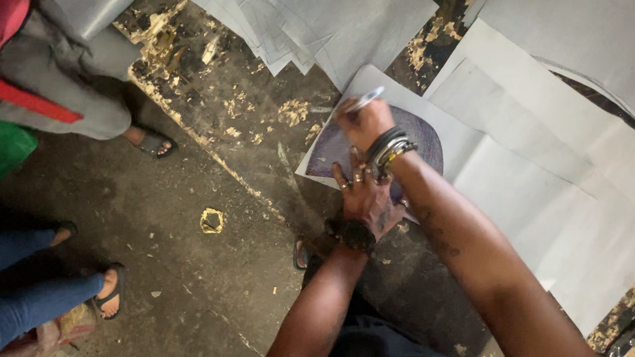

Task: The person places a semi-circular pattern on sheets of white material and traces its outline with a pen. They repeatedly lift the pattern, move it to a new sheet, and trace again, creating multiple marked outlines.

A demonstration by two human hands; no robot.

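Left hand flat on dark template; right hand grips pen; paper sheets around.

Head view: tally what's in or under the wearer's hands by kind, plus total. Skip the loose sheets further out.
Pen, held in the right hand: 1
Dark rounded template, pressed flat by the left hand: 1
Light sheet under the template: 1
Total: 3

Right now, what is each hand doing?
Left hand: open, fingers spread, pressing flat on the dark rounded piece.
Right hand: closed on a pen.
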